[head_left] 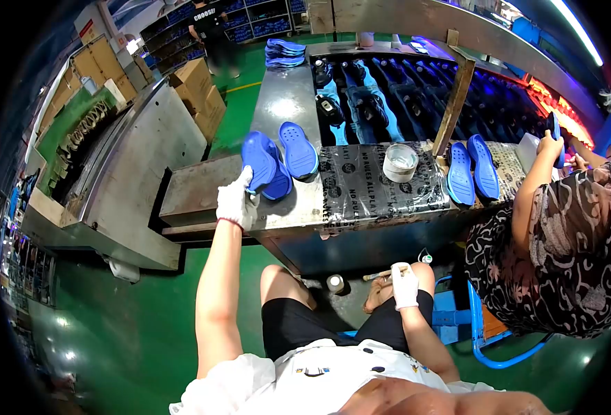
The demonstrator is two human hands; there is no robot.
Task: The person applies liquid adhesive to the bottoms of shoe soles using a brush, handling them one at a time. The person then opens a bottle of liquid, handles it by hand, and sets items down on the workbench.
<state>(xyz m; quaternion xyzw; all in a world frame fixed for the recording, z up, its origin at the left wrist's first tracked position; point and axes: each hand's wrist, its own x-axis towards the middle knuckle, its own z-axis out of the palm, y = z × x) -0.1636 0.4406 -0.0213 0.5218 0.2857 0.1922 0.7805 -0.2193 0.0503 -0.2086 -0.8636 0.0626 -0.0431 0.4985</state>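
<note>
My left hand (237, 202), in a white glove, is closed on the heel end of a blue shoe sole (257, 156). This sole is raised at a tilt over a second blue sole (280, 181), which it partly covers. Just right of them, another blue sole (298, 150) lies on the metal bench (285, 100). My right hand (405, 283), also gloved, rests by my right knee with its fingers closed round a thin brush (377, 275) that points left; its handle is mostly hidden in the glove.
A round white tub (400, 163) stands on printed black plastic (350, 190). Two blue soles (473, 169) lie right of it, near a co-worker (561, 235). Behind is a conveyor (409, 97) carrying shoe parts; a wooden post (454, 104) rises before it. Stacked soles (284, 53) sit at the back.
</note>
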